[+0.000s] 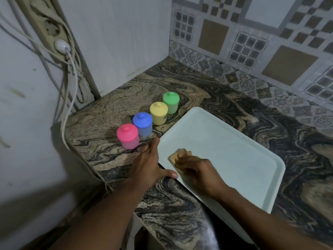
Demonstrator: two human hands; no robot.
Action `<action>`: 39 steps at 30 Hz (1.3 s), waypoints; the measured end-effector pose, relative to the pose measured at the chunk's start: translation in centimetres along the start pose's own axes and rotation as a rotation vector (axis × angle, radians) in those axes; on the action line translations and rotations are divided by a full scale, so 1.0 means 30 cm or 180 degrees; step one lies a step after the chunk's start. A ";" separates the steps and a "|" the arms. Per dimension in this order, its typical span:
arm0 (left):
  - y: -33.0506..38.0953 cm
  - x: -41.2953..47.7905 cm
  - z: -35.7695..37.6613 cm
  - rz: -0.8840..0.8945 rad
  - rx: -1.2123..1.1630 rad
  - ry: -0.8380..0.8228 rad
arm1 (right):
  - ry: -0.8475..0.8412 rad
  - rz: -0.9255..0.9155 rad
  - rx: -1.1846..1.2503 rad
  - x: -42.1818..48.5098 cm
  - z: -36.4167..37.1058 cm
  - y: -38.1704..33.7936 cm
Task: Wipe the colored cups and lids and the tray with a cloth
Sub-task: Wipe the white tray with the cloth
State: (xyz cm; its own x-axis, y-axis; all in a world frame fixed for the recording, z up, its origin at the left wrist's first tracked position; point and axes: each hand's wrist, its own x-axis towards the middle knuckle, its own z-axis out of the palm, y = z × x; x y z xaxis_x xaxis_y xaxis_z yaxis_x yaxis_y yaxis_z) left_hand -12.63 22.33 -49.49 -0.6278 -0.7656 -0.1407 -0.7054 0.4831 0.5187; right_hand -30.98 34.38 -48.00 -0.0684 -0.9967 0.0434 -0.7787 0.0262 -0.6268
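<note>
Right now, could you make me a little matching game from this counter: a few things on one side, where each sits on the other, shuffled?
Things:
1. pink cup
2. green cup
3. cloth
4. left hand

Places:
A. on the tray, under the right hand
B. far end of the cup row
C. near end of the cup row
D. on the counter beside the tray's left edge

Pairs: 1-C, 2-B, 3-A, 4-D
</note>
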 end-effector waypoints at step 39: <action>0.031 -0.001 -0.019 -0.0110 0.0110 0.0009 | 0.0152 0.0340 0.0458 0.011 -0.053 -0.010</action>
State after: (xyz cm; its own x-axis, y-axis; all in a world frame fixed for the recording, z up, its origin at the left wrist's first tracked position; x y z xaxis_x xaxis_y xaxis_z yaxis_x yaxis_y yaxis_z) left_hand -13.07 22.57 -48.52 -0.6018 -0.7833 -0.1556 -0.7377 0.4707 0.4839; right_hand -31.77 34.16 -46.57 -0.1781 -0.9840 0.0054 -0.6685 0.1169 -0.7344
